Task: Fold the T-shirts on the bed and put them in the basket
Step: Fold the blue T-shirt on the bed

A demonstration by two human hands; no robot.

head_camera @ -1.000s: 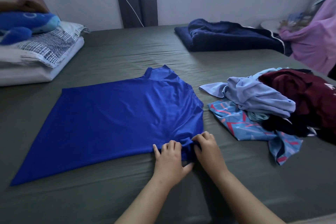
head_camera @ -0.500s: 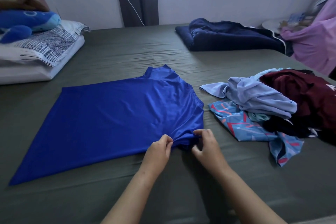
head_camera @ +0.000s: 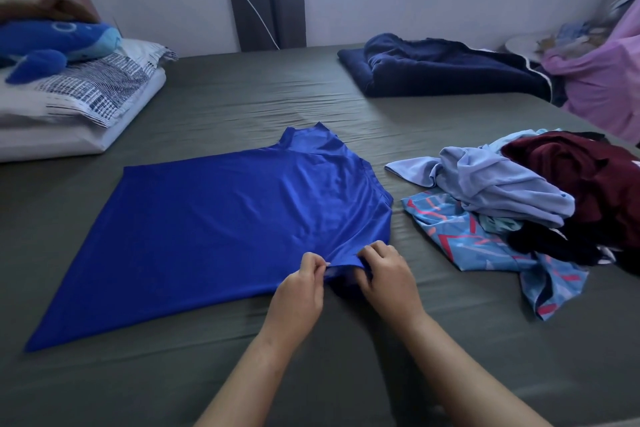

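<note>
A bright blue T-shirt (head_camera: 221,229) lies spread flat on the grey-green bed (head_camera: 242,97), its collar pointing away from me and its hem to the left. My left hand (head_camera: 301,284) and my right hand (head_camera: 388,274) both pinch the near sleeve at the shirt's front right corner, lifting its edge slightly. To the right sits a heap of unfolded shirts: a light blue one (head_camera: 491,180), a patterned blue-and-red one (head_camera: 485,246) and a maroon one (head_camera: 581,177). No basket is in view.
Pillows (head_camera: 79,104) with a blue plush whale (head_camera: 52,45) are stacked at the far left. A dark navy blanket (head_camera: 440,69) lies at the far side. Pink-purple cloth (head_camera: 602,80) hangs at the right edge. A curtain and window are behind.
My hands went from pressing flat on the sleeve corner to pinching it and raising its edge a little. The shirt's body has stayed where it was.
</note>
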